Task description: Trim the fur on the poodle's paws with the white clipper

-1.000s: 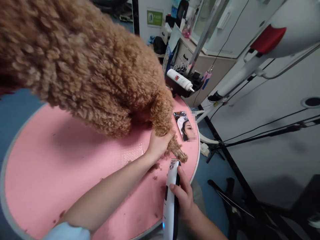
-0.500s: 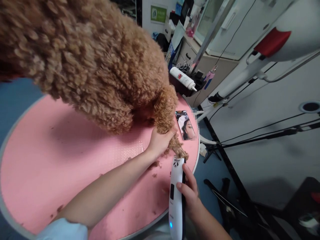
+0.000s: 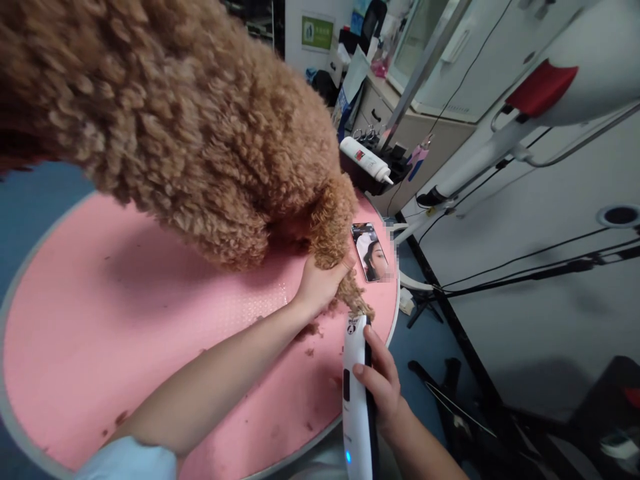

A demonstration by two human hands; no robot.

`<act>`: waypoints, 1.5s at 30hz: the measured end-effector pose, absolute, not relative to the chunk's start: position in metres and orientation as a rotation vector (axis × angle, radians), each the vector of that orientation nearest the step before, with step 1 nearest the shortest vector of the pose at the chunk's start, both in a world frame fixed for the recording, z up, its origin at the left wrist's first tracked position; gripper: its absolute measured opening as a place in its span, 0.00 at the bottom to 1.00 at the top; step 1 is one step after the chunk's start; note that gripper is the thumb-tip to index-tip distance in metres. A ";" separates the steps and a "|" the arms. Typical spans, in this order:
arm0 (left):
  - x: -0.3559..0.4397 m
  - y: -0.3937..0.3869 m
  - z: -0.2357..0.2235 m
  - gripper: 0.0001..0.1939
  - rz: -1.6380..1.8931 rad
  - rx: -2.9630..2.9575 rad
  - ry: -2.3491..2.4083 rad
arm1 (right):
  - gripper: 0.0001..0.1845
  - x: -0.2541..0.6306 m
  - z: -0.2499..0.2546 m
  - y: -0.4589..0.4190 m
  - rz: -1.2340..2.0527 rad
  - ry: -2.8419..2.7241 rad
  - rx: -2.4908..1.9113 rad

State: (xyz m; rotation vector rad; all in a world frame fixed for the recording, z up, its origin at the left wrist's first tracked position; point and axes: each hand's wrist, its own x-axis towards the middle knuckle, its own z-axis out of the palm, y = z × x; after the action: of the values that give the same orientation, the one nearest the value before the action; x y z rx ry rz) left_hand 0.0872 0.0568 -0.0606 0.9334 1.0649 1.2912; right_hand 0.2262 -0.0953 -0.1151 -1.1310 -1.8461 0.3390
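A furry paw is held and a clipper is kept close by.

On the left, a big pink table (image 3: pixel 115 300) is seen, and much of it is covered by a curly brown dog (image 3: pixel 200 140). A light blue sleeve (image 3: pixel 127 459) is seen at the bottom. Bits of loose fur (image 3: pixel 311 330) are scattered near the left hand (image 3: pixel 320 285), by which the dog's lower leg is gripped – the thumb is laid across it, but the other fingers are mostly hidden. The paw (image 3: pixel 362 309) is set near the table's right edge. A white clipper (image 3: pixel 355 393) is pointed at it; whether the fur is touched cannot be told. A white bottle (image 3: pixel 365 159) is seen farther back, and a phone (image 3: pixel 369 250) is laid flat beside the leg. The clipper is grasped by the right hand (image 3: pixel 384 383) – its fingers are curled around the side.
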 end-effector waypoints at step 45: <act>0.087 0.057 -0.059 0.15 1.230 0.973 1.032 | 0.27 0.206 -0.085 -0.086 0.235 -1.965 -0.968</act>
State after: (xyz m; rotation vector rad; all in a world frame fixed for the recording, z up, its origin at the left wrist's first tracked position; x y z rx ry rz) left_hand 0.0867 0.0569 -0.0592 0.9732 1.0318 1.2300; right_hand 0.2060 -0.0860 -0.0849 -0.9675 -1.9652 0.2349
